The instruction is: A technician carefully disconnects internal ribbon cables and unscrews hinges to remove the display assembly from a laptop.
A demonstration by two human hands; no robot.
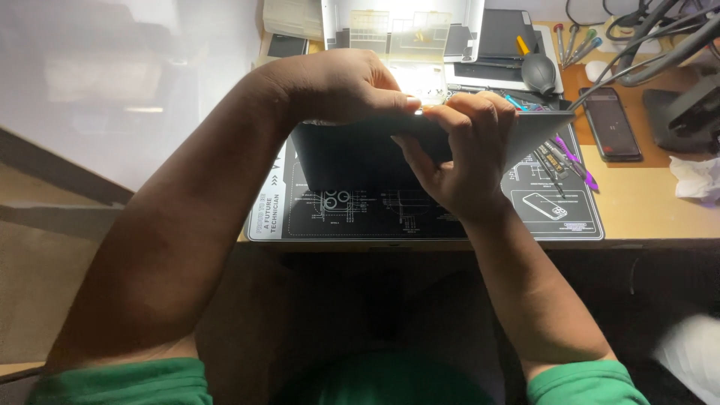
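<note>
Your left hand (341, 86) pinches the top edge of the dark panel (360, 154), which stands tilted over the printed mat (420, 217). Your right hand (461, 150) is clamped on the same edge, thumb behind, just beside the left. The panel looks thin, stiff and light, probably a laptop cover, though glare hides the rim. Grip the edges, not the broad face; it may flex. A phone (609, 124) lies well right.
</note>
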